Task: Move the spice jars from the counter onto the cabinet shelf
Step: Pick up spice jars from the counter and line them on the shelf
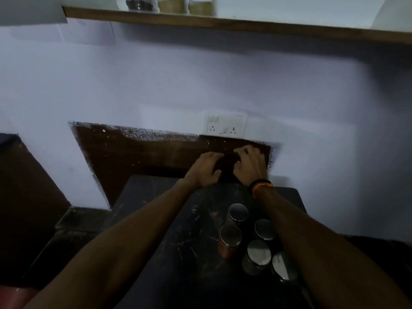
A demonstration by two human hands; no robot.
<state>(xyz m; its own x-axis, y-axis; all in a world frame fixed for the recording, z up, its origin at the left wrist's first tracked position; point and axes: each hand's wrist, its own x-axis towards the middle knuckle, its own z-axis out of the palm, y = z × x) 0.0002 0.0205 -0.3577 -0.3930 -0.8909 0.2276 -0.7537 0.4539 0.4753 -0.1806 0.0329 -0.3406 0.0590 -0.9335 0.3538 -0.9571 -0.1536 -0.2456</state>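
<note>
- The dark, scratched stone counter [169, 230] carries five metal-lidded glass spice jars [256, 241], clustered near its right edge, within easy reach
- The long brown wooden shelf [223, 22] sits high overhead
- Left hand [206, 169] and right hand [249, 166] hover at the back wall, fingers curled; whether they grasp anything, I cannot tell

Shelf jars [169, 4] are cropped by the top edge; fingers [242, 152] blur into the dark panel.

Five small glass spice jars with shiny round metal lids [256, 237] | upright, lidded | clustered together on dark scuffed counter [169, 219] | one jar's contents reddish-brown [227, 248]
</note>
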